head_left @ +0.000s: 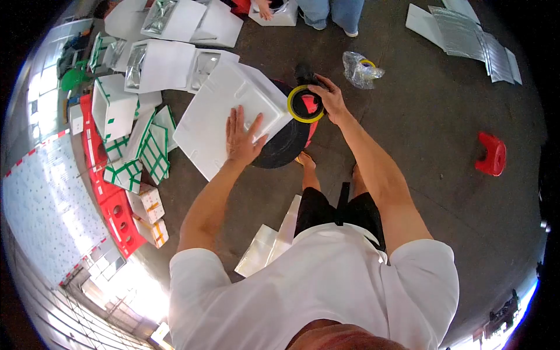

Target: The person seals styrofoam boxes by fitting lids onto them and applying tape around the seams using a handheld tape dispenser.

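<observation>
A white foam box [210,116] sits tilted in front of me, partly over a round black surface [280,153] with red edges showing. My left hand [245,139] lies flat on the box, fingers spread. At the box's right corner, my right hand [329,98] grips a roll of yellow tape [291,111]. A black part, possibly of a tape dispenser, juts out beyond the roll. My right palm is hidden from view.
White foam boxes [169,64] with silvery liners stand at the upper left, above green-taped boxes [154,151]. A red barrier [111,198] runs along the left. Further right are a plastic-wrapped tape roll [357,71], a red stool [492,154] and silvery sheets [458,34]. Another person's legs [331,11] show at the top.
</observation>
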Motion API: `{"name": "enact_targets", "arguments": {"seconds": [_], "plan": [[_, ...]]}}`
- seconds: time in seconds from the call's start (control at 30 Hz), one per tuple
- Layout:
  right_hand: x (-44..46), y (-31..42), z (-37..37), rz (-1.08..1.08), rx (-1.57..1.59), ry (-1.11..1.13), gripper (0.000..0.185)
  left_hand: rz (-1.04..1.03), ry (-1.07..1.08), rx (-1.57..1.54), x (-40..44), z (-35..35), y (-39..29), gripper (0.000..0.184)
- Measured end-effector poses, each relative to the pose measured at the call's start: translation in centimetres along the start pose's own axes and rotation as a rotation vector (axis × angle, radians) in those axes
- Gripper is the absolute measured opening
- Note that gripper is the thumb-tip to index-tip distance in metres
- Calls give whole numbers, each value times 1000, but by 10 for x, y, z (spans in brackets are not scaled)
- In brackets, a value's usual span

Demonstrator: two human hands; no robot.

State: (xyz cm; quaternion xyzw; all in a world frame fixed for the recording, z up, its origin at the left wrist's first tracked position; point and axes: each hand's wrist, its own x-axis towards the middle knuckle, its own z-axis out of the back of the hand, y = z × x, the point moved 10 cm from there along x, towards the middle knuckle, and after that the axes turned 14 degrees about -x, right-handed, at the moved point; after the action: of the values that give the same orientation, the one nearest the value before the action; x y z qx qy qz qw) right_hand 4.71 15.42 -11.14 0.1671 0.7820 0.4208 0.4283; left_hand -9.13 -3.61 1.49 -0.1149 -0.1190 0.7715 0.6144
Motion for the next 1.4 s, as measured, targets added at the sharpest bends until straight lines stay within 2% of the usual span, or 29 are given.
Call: {"name": "enact_targets", "arguments": {"seconds": [0.13, 0.33, 0.4, 0.47, 0.53, 0.57, 0.6, 0.73, 0.8, 0.87, 0.97, 1.0, 1.07, 1.27, 1.33, 1.4], "plan": [[-6, 0, 7, -27, -8, 13, 55, 36, -19, 10, -4, 0, -2, 61], [35, 6, -2, 61, -48, -15, 56, 35, -77, -27, -2, -2, -3, 66], [44, 8, -29, 168, -185, 28, 57, 66, -54, 7, -2, -4, 1, 69], [42, 5, -35, 132, -174, 38, 54, 103, -70, 24, 2, -7, 4, 68], [32, 23, -29, 183, 40, -44, 51, 137, -93, 36, 1, -6, 3, 67], [27, 22, -31, 98, 31, -76, 49, 162, -88, 40, 1, -5, 5, 66], [34, 23, -31, 105, 25, -70, 49, 186, -79, 46, 2, -4, 8, 64], [45, 22, -34, 60, -32, 112, 52, 158, -116, -19, 0, 3, 6, 63], [31, 22, -31, -57, -212, 227, 52, 178, -55, 1, 1, 0, 7, 63], [19, 18, -22, -48, -243, 237, 51, 172, -72, 1, 0, 1, 9, 63], [8, 0, -6, -173, -244, 274, 53, 146, -92, -14, 0, -2, 8, 63], [7, 2, -4, -172, -245, 275, 53, 134, -98, -12, -1, 1, 7, 63], [4, 8, 1, -89, -483, 264, 56, 154, -79, -10, 0, -1, 7, 64], [24, 46, -31, 16, -545, 421, 53, 129, -77, -12, -2, -3, 6, 64], [26, 29, -64, 45, -907, 725, 54, 134, -66, -3, -1, -3, 8, 64], [23, 27, -62, 51, -873, 752, 57, 142, -61, 13, 2, -3, 9, 65]]}}
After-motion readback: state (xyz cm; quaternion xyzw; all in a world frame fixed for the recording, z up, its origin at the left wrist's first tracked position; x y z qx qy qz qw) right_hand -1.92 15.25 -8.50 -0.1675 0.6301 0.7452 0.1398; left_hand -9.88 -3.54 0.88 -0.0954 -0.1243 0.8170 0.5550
